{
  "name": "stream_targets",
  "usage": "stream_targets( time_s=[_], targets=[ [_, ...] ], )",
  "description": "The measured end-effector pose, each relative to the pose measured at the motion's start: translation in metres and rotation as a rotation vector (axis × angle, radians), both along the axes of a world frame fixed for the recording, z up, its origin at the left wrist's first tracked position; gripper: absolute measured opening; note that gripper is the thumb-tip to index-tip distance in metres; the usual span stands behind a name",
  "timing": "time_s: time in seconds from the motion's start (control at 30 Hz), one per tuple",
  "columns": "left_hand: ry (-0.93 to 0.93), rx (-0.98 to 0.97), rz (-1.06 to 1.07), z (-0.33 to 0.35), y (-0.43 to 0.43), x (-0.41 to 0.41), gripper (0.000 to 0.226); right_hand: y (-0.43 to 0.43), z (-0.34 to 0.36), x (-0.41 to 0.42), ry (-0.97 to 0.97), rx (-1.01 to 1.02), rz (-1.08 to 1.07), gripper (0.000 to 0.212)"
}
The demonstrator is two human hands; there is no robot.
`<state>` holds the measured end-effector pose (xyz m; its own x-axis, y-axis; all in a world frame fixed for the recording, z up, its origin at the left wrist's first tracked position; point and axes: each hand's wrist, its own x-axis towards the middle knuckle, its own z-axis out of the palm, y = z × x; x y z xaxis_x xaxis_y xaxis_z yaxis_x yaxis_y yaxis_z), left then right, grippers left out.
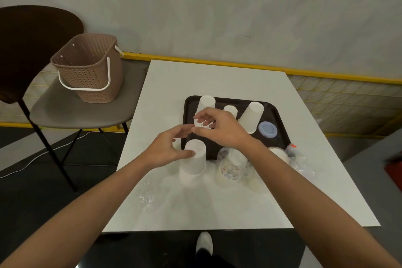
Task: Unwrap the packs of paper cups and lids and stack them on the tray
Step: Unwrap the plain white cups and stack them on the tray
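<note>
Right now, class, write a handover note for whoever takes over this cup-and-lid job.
Left hand: open, thumb on the loose cup stack standing on the table.
Right hand: over the tray, pinching a white ribbed piece; unclear what.
Done: three cup stacks and blue lids on the tray.
Left: unwrap the wrapped pack and the second pack beside it; stack all.
</note>
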<state>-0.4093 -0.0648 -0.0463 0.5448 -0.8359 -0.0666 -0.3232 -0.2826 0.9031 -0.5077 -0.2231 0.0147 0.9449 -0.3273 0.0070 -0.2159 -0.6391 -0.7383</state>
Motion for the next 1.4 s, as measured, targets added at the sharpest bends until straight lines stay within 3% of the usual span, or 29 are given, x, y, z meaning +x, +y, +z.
stream_targets(
  time_s=[0.13, 0.27, 0.63, 1.4],
  targets=[
    [-0.020, 0.050, 0.000, -0.013, 0.008, -0.010, 0.079, 0.011, -0.005, -0.007, 0.101, -0.040, 0.072, 0.042],
    [-0.035, 0.056, 0.034, -0.019, 0.008, -0.015, 0.076, 0.019, -0.013, -0.011, 0.177, -0.119, 0.103, 0.058],
    [-0.070, 0.068, 0.104, -0.031, -0.001, -0.027, 0.066, 0.023, -0.028, -0.015, 0.189, -0.159, 0.115, 0.046],
    [-0.106, 0.064, 0.112, -0.009, -0.004, -0.015, 0.055, 0.015, -0.015, -0.008, 0.079, 0.033, 0.043, 0.054]
  ],
)
